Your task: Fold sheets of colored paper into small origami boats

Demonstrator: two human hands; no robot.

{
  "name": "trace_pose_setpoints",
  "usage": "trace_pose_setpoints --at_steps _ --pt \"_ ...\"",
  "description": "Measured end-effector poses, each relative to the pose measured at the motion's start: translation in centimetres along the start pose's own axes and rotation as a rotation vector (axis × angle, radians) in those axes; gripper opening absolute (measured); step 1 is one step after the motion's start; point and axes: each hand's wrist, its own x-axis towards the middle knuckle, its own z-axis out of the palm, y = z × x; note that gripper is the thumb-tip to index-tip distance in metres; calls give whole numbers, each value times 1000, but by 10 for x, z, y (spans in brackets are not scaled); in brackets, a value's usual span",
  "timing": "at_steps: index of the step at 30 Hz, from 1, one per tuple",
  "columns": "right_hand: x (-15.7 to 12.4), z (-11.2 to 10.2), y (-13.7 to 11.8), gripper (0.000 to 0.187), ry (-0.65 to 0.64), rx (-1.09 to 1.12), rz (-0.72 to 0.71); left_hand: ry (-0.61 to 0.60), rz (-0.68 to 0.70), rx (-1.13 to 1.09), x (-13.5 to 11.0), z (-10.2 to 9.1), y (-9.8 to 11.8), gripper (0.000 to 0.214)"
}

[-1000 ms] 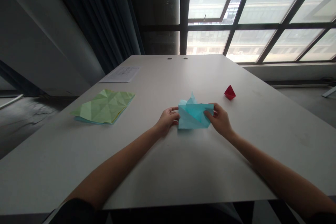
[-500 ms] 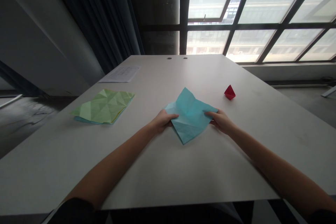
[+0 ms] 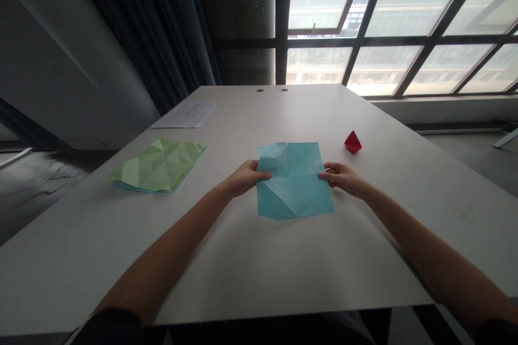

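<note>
Blue creased paper sheet (image 3: 293, 180) lies opened on the table (image 3: 251, 259); left hand (image 3: 243, 178) and right hand (image 3: 342, 178) pinch its side edges, fingers clamped.

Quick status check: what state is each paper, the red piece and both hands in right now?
blue sheet: unfolded, creased, flat on the table.
left hand: pinching the sheet's left edge.
right hand: pinching its right edge.
green sheets: creased, stacked, untouched.
red folded piece: folded, standing alone.
white printed page: lying flat.
</note>
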Motion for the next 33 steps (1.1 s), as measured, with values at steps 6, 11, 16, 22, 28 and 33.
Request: trace_pose_setpoints --at_steps 6,11,16,22,28,33 --pt "2 2 7 45 -22 69 -87 13 -108 13 -1 -5 -3 38" --pt "2 1 7 44 -5 164 -61 37 -19 -19 4 -7 -5 26" --pt "1 6 4 32 77 312 -2 24 9 -59 4 -7 -5 23" --pt "1 2 3 19 124 321 13 -27 89 -42 3 -10 0 21" --pt "0 5 1 21 64 313 -25 -216 134 41 -1 -19 6 27" --pt "0 14 3 31 57 223 -96 -295 27 137 -3 -18 4 44"
